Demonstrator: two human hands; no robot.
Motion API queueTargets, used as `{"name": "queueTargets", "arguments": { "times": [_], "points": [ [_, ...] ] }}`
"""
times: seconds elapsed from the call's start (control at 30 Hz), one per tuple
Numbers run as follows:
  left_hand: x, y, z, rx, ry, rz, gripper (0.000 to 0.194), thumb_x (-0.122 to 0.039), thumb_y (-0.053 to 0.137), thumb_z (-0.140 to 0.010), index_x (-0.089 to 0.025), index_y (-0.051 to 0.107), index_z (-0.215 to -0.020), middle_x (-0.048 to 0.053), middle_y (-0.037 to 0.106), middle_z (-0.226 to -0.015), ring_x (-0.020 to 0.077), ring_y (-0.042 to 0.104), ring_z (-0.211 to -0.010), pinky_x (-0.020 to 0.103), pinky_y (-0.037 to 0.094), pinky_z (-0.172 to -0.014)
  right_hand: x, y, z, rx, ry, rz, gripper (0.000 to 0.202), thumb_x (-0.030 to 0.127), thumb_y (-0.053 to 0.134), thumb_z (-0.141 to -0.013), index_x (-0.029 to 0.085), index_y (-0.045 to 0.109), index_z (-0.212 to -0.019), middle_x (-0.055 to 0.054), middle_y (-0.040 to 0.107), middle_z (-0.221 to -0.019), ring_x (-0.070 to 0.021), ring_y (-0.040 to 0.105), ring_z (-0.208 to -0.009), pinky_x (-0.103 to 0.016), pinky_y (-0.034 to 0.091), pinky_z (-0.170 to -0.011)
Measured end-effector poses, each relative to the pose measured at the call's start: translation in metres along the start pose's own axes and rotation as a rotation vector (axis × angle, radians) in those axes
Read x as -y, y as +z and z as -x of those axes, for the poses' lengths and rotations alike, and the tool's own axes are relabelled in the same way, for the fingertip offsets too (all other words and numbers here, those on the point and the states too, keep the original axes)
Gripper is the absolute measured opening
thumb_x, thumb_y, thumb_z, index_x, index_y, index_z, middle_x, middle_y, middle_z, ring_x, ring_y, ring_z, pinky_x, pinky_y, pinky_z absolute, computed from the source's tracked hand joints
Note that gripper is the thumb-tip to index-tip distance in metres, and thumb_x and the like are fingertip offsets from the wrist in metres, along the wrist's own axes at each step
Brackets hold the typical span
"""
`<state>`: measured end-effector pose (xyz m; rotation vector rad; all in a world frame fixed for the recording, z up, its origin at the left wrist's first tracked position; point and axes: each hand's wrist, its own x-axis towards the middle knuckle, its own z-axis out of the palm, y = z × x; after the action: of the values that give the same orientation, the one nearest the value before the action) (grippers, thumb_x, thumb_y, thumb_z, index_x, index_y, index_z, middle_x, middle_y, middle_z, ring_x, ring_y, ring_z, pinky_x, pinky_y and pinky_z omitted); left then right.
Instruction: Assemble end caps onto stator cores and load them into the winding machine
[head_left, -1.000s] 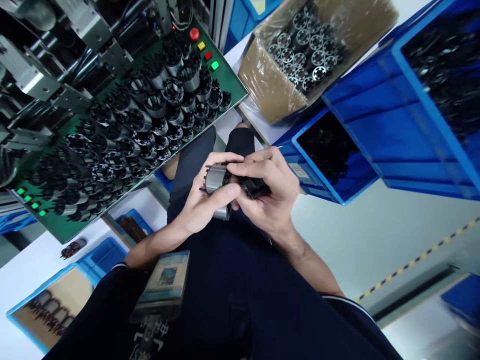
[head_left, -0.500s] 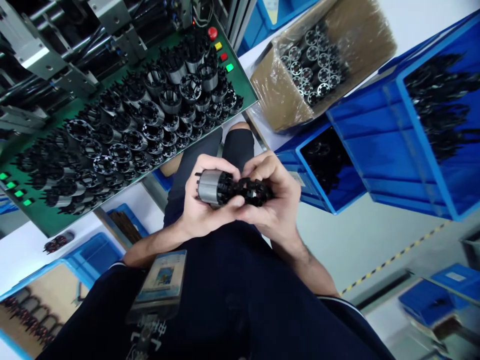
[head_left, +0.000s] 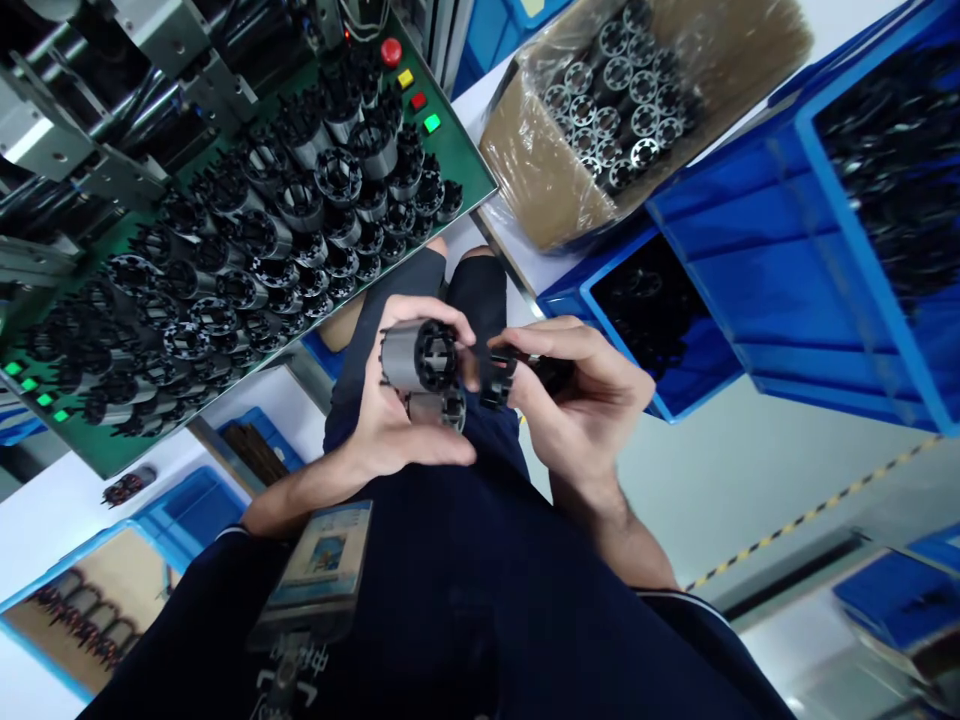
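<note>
My left hand (head_left: 386, 430) is wrapped round two stator cores, thumb and fingers curled about them. The upper stator core (head_left: 403, 356) is a grey metal cylinder whose black pronged end faces right. Below it, the lower stator core (head_left: 426, 408) is partly hidden by the thumb and palm. My right hand (head_left: 589, 400) pinches a black plastic end ring (head_left: 496, 382) with short prongs, a small gap right of the cores. Something else dark sits behind the right fingers, mostly hidden.
A green machine table (head_left: 466, 165) at upper left carries rows of stator cores (head_left: 300, 205) and lit buttons. A cardboard box (head_left: 525, 190) holds bare metal cores. Blue bins (head_left: 697, 395) with black parts stand at right. One wound stator (head_left: 127, 487) lies on the white bench.
My hands have moved apart, the right one shifting right with the black end ring. The left hand has turned the cores, and a second core now shows below the first.
</note>
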<state>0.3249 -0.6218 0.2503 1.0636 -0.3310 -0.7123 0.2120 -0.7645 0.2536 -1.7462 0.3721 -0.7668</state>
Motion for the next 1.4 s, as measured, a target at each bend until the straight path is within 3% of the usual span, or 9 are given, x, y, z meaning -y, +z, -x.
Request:
{"name": "queueTargets", "arguments": {
  "times": [0.07,0.2,0.47,0.67,0.87,1.0,1.17,1.27,1.4],
  "points": [
    [0.001,0.006,-0.003,-0.088,-0.059,0.089,0.069,-0.096,0.076,-0.102,-0.030,0.079,-0.124,0.007,0.075,-0.108,0.0251,0.076,-0.089,0.041,0.068,-0.084,0.004,-0.002,-0.006,0.073,-0.039,0.038,0.035,0.013,0.091,-0.104,0.034,0.093,-0.133,-0.002,0.092,-0.114,-0.0208,0.086,-0.096,-0.038,0.074,-0.087],
    [0.002,0.015,-0.017,-0.226,-0.152,0.174,0.066,-0.085,0.043,-0.122,-0.032,0.081,-0.118,0.004,0.072,-0.088,0.0224,0.073,-0.076,0.035,0.063,-0.072,0.005,0.006,-0.015,0.145,-0.099,0.091,0.033,0.009,0.089,-0.104,0.029,0.092,-0.130,-0.003,0.091,-0.113,-0.0188,0.086,-0.095,-0.035,0.076,-0.088],
    [0.005,0.022,-0.039,-0.280,-0.126,0.261,0.069,-0.086,0.051,-0.121,-0.026,0.083,-0.110,0.002,0.063,-0.077,0.0190,0.062,-0.070,0.032,0.052,-0.066,-0.003,0.012,-0.024,0.079,-0.134,0.149,0.023,0.005,0.088,-0.103,0.025,0.090,-0.114,-0.004,0.089,-0.105,-0.0175,0.084,-0.088,-0.034,0.075,-0.077],
    [0.003,0.022,-0.031,-0.291,-0.116,0.075,0.072,-0.092,0.040,-0.120,-0.030,0.076,-0.116,0.002,0.058,-0.080,0.0223,0.064,-0.070,0.036,0.051,-0.070,-0.001,0.011,-0.018,0.111,-0.141,0.167,0.033,0.006,0.090,-0.100,0.032,0.094,-0.120,-0.004,0.089,-0.109,-0.0206,0.083,-0.086,-0.038,0.074,-0.072],
    [0.007,0.023,-0.025,-0.275,-0.054,0.104,0.063,-0.083,0.033,-0.124,-0.030,0.068,-0.120,0.000,0.056,-0.077,0.0198,0.060,-0.060,0.034,0.048,-0.062,-0.009,0.028,-0.005,-0.007,-0.137,0.078,0.024,0.009,0.086,-0.102,0.028,0.091,-0.115,-0.003,0.075,-0.099,-0.0162,0.071,-0.083,-0.031,0.061,-0.066],
    [0.010,0.016,-0.029,-0.270,-0.142,0.113,0.055,-0.080,0.046,-0.122,-0.030,0.069,-0.117,0.001,0.057,-0.078,0.0250,0.074,-0.076,0.036,0.057,-0.066,-0.013,0.028,-0.003,0.044,-0.097,0.117,0.020,0.011,0.083,-0.106,0.028,0.089,-0.116,0.000,0.071,-0.091,-0.0158,0.070,-0.081,-0.032,0.060,-0.068],
    [0.016,0.009,-0.039,-0.235,-0.480,0.147,0.066,-0.092,0.075,-0.102,-0.029,0.069,-0.120,0.006,0.069,-0.087,0.0276,0.076,-0.079,0.033,0.052,-0.051,-0.015,0.016,-0.007,0.167,-0.102,0.320,0.017,0.015,0.080,-0.112,0.026,0.089,-0.122,-0.001,0.078,-0.093,-0.0135,0.067,-0.071,-0.030,0.059,-0.065],
    [0.020,0.010,-0.046,-0.237,-0.506,0.200,0.068,-0.089,0.084,-0.097,-0.027,0.067,-0.120,0.003,0.067,-0.083,0.0241,0.071,-0.069,0.030,0.044,-0.041,-0.024,-0.005,-0.014,0.177,-0.013,0.290,0.013,0.025,0.083,-0.112,0.026,0.091,-0.123,0.001,0.077,-0.087,-0.0136,0.062,-0.066,-0.030,0.054,-0.061],
    [0.022,0.008,-0.054,-0.175,-0.457,0.212,0.060,-0.083,0.085,-0.102,-0.029,0.064,-0.117,-0.003,0.063,-0.076,0.0171,0.062,-0.057,0.023,0.035,-0.035,-0.030,-0.066,-0.033,0.064,0.170,0.388,0.025,0.048,0.089,-0.110,0.029,0.091,-0.126,-0.003,0.078,-0.092,-0.0204,0.073,-0.080,-0.034,0.061,-0.068]
  ]
}}
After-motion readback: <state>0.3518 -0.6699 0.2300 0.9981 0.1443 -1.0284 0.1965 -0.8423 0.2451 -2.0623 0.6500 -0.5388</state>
